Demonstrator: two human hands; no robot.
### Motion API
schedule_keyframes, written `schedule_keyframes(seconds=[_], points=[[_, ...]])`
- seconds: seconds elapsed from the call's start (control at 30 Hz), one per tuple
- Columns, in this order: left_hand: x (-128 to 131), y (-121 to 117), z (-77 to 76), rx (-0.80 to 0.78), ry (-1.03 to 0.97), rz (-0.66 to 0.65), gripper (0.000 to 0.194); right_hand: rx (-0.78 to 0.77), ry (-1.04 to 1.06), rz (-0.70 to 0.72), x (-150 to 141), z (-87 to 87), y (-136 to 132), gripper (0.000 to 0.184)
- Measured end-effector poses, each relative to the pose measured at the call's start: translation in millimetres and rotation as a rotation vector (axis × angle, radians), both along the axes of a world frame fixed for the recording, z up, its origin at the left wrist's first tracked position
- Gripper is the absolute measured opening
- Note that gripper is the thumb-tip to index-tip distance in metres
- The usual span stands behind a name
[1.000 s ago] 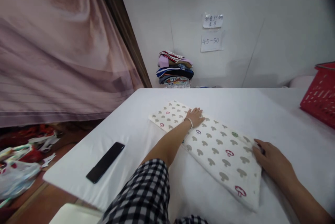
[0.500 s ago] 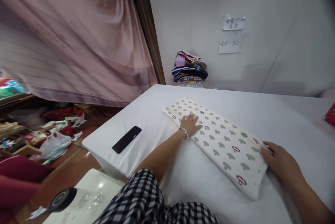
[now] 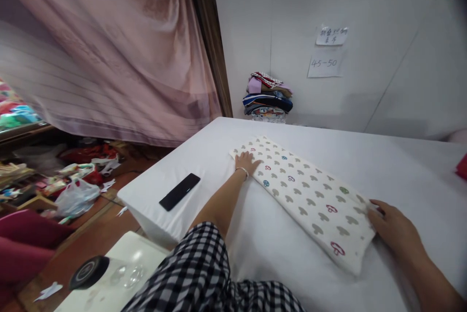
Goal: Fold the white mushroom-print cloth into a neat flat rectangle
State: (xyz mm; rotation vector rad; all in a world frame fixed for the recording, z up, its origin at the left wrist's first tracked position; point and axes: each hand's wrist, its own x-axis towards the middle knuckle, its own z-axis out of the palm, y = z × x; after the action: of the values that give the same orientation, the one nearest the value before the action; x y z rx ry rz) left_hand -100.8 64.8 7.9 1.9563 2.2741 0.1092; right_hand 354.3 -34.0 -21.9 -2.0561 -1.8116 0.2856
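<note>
A folded cream cloth printed with grey, red, blue and green mushrooms lies slantwise on the white-covered table. My left hand rests flat near its far left end, palm down with the fingers spread, and a bracelet circles the wrist. At the opposite, right-hand end my right hand has its fingers curled at the cloth's edge, pinching it; the thumb is partly hidden. A black phone lies on the table to the left of my left forearm.
The white table has a corner at lower left. Beside it stands a pale stool-like surface with a round black item. Folded fabrics are stacked by the wall. A plastic bag and clutter lie on the floor under a pink curtain.
My left hand has slid away and leftward over the cloth toward its far end. My right hand stays at the right edge. The view has shifted slightly.
</note>
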Motion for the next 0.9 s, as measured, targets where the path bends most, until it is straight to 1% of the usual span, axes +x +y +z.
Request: schedule_keyframes(seconds=[0.07, 0.13, 0.23, 0.3, 0.33, 0.37, 0.4, 0.47, 0.53, 0.6, 0.67, 0.73, 0.83, 0.9], points=[[1.0, 1.8, -2.0, 0.000, 0.003, 0.002, 0.069, -0.060, 0.017, 0.014, -1.4, 3.2, -0.6, 0.052], [1.0, 2.4, -0.3, -0.007, 0.001, -0.001, 0.068, -0.078, 0.033, 0.017, -2.5, 5.4, -1.3, 0.054], [2.3, 0.7, 8.5, -0.031, -0.019, 0.017, 0.065, -0.060, 0.057, -0.004, -4.2, 6.0, -2.2, 0.055], [11.2, -4.2, 15.3, -0.018, -0.024, 0.033, 0.063, -0.036, 0.072, -0.010, -5.6, 5.9, -3.0, 0.054], [19.7, -8.4, 17.8, 0.005, -0.019, 0.019, 0.062, -0.023, 0.075, -0.011, -6.2, 6.0, -3.4, 0.053], [30.9, -14.0, 19.4, 0.033, -0.013, -0.023, 0.061, -0.013, 0.077, -0.009, -6.9, 6.3, -3.9, 0.053], [44.3, -21.0, 19.8, 0.063, -0.008, -0.093, 0.060, -0.007, 0.079, -0.008, -7.4, 6.9, -4.4, 0.053], [74.3, -38.2, 16.9, 0.096, -0.013, -0.302, 0.060, -0.001, 0.088, -0.008, -7.9, 8.2, -5.3, 0.054], [101.8, -56.2, 10.7, 0.076, -0.031, -0.502, 0.063, -0.001, 0.105, -0.016, -7.8, 9.1, -6.2, 0.054], [120.6, -70.3, 3.6, 0.029, -0.047, -0.609, 0.067, 0.006, 0.117, -0.030, -6.9, 9.0, -6.7, 0.053], [128.8, -78.0, -1.7, 0.003, -0.064, -0.627, 0.069, 0.010, 0.117, -0.034, -5.6, 7.9, -6.6, 0.052], [129.0, -80.5, -3.8, 0.016, -0.092, -0.613, 0.068, 0.009, 0.108, -0.026, -4.2, 6.4, -6.2, 0.052], [124.5, -83.8, -1.6, 0.069, -0.170, -0.580, 0.063, 0.000, 0.103, -0.002, -3.1, 4.9, -5.2, 0.052], [124.3, -91.8, 1.5, 0.128, -0.232, -0.560, 0.060, -0.016, 0.115, -0.010, -3.3, 5.1, -5.1, 0.056]])
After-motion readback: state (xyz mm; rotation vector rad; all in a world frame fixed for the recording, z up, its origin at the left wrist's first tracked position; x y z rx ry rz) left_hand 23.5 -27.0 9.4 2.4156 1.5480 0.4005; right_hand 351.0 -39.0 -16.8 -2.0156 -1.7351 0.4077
